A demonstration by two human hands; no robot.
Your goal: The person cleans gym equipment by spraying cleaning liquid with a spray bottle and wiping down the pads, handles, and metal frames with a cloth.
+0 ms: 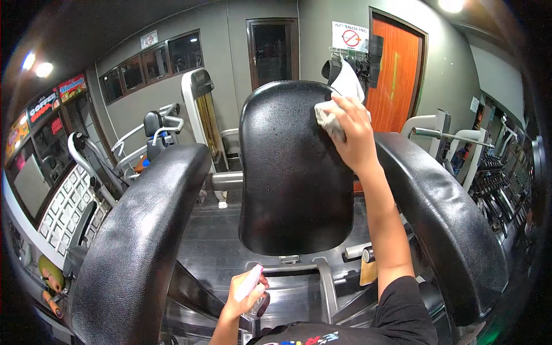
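Observation:
A black padded backrest [293, 172] stands upright in the centre, with small wet droplets on its upper part. At its upper right edge my right hand [353, 129] presses a crumpled grey-white cloth [330, 121] against the surface, fingers wrapped round it. Low in the view, below the backrest, my left hand [244, 293] is closed around a spray bottle [251, 282] with a pink and white top; its clear body is partly hidden by the fingers.
Long black armrest pads flank the backrest at left [138, 241] and right [448, 213]. A metal frame [328, 287] lies below. Behind stand gym machines, a weight column [198, 109], an orange door [397, 69] and dumbbell racks at right.

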